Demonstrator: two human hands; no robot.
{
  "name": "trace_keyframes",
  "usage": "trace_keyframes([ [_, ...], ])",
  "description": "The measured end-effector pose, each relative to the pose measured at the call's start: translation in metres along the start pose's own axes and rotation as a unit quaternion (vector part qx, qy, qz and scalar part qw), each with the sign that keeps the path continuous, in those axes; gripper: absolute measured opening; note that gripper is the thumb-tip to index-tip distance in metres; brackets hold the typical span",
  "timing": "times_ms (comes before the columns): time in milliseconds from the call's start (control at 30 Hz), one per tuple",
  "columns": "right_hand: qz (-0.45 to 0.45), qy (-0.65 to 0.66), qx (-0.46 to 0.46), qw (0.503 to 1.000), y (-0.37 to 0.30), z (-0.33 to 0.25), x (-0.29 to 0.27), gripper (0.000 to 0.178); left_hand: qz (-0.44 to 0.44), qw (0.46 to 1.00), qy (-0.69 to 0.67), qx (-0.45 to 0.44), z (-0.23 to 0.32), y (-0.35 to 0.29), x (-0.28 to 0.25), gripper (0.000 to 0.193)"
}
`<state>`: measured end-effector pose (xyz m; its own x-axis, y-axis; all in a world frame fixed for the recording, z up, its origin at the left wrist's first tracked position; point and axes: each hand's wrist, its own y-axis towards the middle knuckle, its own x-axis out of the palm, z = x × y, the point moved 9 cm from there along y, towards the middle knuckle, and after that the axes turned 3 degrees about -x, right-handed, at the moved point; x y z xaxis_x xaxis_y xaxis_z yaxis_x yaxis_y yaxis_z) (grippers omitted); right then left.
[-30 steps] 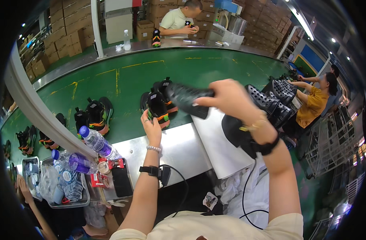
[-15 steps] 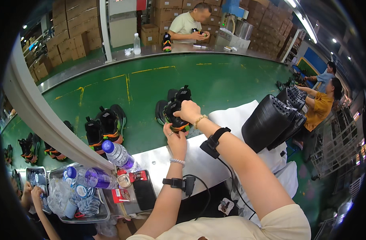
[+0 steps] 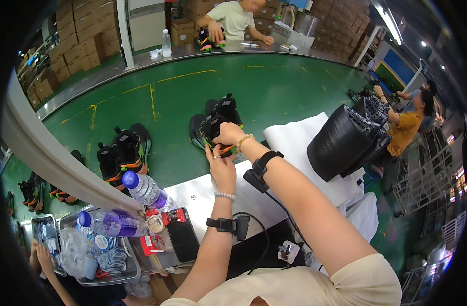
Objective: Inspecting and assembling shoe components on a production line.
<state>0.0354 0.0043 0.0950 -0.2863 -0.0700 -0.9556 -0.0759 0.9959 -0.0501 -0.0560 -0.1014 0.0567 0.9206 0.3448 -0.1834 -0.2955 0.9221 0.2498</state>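
A black sneaker (image 3: 211, 125) with an orange and green sole sits at the near edge of the green surface, between my hands. My right hand (image 3: 229, 134) grips it from above, fingers curled at the opening; the fingertips are partly hidden. From the near side, my left hand (image 3: 222, 172) holds the sneaker low by its orange and green sole. Just behind stands another black shoe (image 3: 227, 107), partly covered by the held one. A dark sole edge (image 3: 196, 128) shows at the left of this group.
Left of my hands stand more black sneakers (image 3: 124, 153), behind a curved white post (image 3: 45, 153). Purple-capped bottles (image 3: 147, 191), a phone (image 3: 184, 241) and a metal tray (image 3: 134, 273) of round-labelled items are nearby. At right are black rolled sheets (image 3: 333, 145) on white material (image 3: 289, 132).
My hands stay on the sneaker, with little change of grip. Across the surface, a person has lowered a shoe onto the far counter beside another. The whole view has shifted slightly.
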Motion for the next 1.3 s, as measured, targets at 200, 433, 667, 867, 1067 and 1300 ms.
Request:
trace_keyframes([
  [200, 0.034, -0.023, -0.101, 0.994, 0.005, -0.023, 0.008, 0.029, 0.013, 1.0, 0.007, 0.001, -0.015, 0.006, -0.005, 0.028],
  [433, 0.063, -0.025, -0.101, 0.993, 0.01, -0.031, 0.01, 0.022, -0.012, 1.0, -0.015, -0.018, -0.002, 0.007, -0.004, 0.029],
  [667, 0.153, 0.141, -0.245, 0.947, -0.06, -0.041, -0.04, 0.027, -0.001, 0.973, -0.226, 0.044, -0.026, 0.029, -0.007, 0.019],
  [867, 0.211, 0.114, -0.323, 0.916, -0.263, 0.004, -0.203, 0.022, 0.017, 0.976, -0.212, -0.05, -0.055, 0.082, -0.038, 0.054],
  [1067, 0.475, 0.142, -0.091, 0.864, -0.365, 0.163, -0.332, 0.022, -0.213, 0.967, -0.084, -0.114, -0.066, 0.136, -0.014, 0.037],
  [1300, 0.524, 0.047, 0.1, 0.845, -0.39, 0.285, -0.315, 0.042, -0.096, 0.964, 0.246, 0.017, -0.052, 0.145, -0.034, 0.047],
])
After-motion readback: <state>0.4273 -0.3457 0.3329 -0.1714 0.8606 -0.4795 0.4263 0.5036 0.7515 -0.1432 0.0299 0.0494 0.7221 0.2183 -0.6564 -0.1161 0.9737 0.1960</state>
